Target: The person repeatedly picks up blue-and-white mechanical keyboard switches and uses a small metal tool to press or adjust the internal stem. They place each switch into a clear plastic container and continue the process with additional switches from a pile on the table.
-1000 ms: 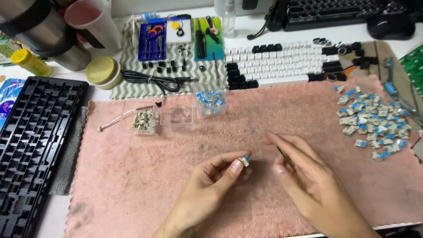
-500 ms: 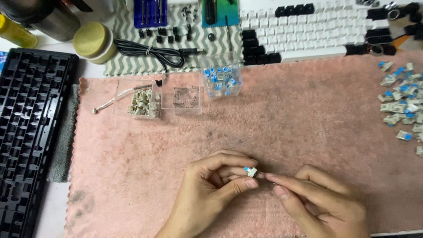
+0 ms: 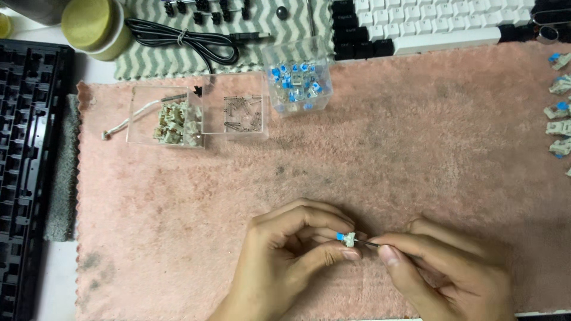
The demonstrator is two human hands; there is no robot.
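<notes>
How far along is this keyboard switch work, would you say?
Partly done, it seems. Three clear boxes already hold sorted bits: pale housings, thin springs and blue stems. In hand now: the left hand pinches one small switch while the right hand works a thin tool into it. Left over: whole switches lie at the mat's right edge.

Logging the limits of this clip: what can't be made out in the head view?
- Thin dark tool in the right hand: mostly hidden by fingers.
- Small white-and-blue keyboard switch in the left hand: too small for detail.
- Black keyboard frame: cut by left edge.
- Loose white-and-blue switches: cut by right edge.
</notes>
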